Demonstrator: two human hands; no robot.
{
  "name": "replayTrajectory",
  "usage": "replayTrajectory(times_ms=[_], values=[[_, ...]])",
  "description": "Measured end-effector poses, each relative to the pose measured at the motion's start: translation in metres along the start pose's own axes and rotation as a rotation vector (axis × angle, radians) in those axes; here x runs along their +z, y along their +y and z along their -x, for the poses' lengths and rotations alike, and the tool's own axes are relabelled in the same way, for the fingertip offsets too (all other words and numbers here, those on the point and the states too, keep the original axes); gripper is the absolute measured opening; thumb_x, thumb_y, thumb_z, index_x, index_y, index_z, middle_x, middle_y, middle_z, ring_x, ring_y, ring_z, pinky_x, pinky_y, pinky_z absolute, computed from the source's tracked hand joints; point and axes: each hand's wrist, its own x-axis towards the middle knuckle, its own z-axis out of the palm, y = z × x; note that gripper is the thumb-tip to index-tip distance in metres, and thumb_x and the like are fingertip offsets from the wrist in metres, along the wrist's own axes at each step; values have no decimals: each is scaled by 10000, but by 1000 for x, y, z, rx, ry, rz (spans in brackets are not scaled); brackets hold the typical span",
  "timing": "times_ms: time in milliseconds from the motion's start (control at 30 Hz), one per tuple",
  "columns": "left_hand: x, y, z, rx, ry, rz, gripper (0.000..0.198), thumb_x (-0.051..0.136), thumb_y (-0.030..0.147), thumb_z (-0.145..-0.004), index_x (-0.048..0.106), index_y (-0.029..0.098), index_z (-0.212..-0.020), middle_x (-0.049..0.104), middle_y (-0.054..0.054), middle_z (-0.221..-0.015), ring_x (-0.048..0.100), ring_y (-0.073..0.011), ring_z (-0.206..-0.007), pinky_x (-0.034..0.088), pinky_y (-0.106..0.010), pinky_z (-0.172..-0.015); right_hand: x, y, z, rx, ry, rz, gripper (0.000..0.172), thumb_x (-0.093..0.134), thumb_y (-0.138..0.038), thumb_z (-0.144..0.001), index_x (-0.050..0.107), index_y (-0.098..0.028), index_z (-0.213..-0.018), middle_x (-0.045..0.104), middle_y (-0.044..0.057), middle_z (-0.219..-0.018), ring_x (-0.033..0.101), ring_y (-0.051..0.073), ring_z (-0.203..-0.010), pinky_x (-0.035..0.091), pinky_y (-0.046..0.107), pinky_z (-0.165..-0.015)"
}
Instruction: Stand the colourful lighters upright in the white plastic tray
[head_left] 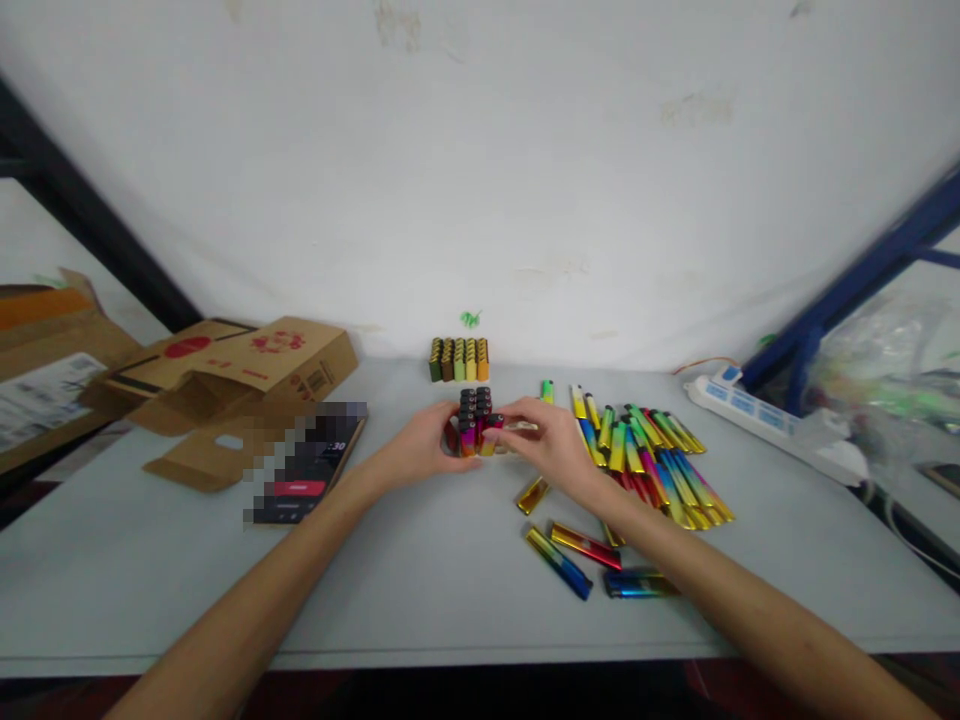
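Two columns of upright lighters (468,408) with black tops and pink-to-yellow bodies stand at the middle of the table. My left hand (427,440) curves around their left side, thumb at the front and fingers behind, pressed against them. At the front of the right column, my right hand (551,440) pinches one lighter (491,436), upright, between thumb and fingers. Behind them, against the wall, stands a block of upright lighters (459,360) in green, brown, yellow and orange rows. Many shiny multicoloured lighters (645,450) lie loosely to the right, partly behind my right hand.
Several loose lighters, such as a yellow-blue one (559,562) and a red-gold one (586,545), lie near the front. At left are an open cardboard box (277,360) and a partly pixelated phone (322,470). A white power strip (772,425) lies at right.
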Motion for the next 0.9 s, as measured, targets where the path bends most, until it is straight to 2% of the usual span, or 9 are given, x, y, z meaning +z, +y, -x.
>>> replayTrajectory(times_ms=[100,200,400,500,667,767,900], values=[[0,1,0,9,-7,-6,539,858,460,-697,655,159,-1095,705,-61,-984,658,-223,-813,551,-331,-721,1,-2,0,-58,6,95,289,798,-469,-902,792,-215,-1041,791,85,-955,738,226,-848,599,355,-805],[0,1,1,14,-7,12,543,853,455,-706,652,157,-1112,705,-67,-1003,656,-220,-819,552,-335,-734,3,-3,1,-88,16,168,262,807,-438,-902,787,-210,-1029,797,78,-922,737,221,-810,582,343,-783],[0,1,1,20,-2,33,534,848,436,-707,657,151,-1117,716,-71,-1007,667,-221,-821,549,-334,-735,2,-3,-2,-51,-6,124,237,831,-387,-882,741,-207,-1006,797,44,-882,747,190,-782,576,295,-728],[0,1,1,11,-8,23,548,860,443,-697,658,138,-1104,709,-69,-989,661,-217,-796,549,-333,-717,-7,-7,-9,1,-61,121,257,880,-354,-829,713,-199,-947,794,23,-842,739,167,-734,568,268,-693],[0,-1,0,15,2,14,548,876,455,-685,668,152,-1092,710,-59,-994,646,-205,-773,549,-335,-705,-24,-22,-22,28,-264,248,199,882,-298,-829,719,-190,-868,790,18,-782,752,172,-737,549,261,-698],[0,-2,-1,36,12,-12,578,880,473,-683,677,160,-1124,722,-59,-1001,659,-222,-812,558,-353,-750,-21,-23,-26,18,-287,339,202,872,-290,-848,704,-182,-879,783,26,-786,733,168,-718,517,257,-676],[2,-2,0,34,11,-5,571,857,498,-713,669,163,-1136,734,-64,-1030,680,-232,-851,565,-348,-773,-14,-18,-22,-27,-305,477,286,866,-376,-859,670,-169,-884,759,56,-811,689,181,-709,488,281,-670]])
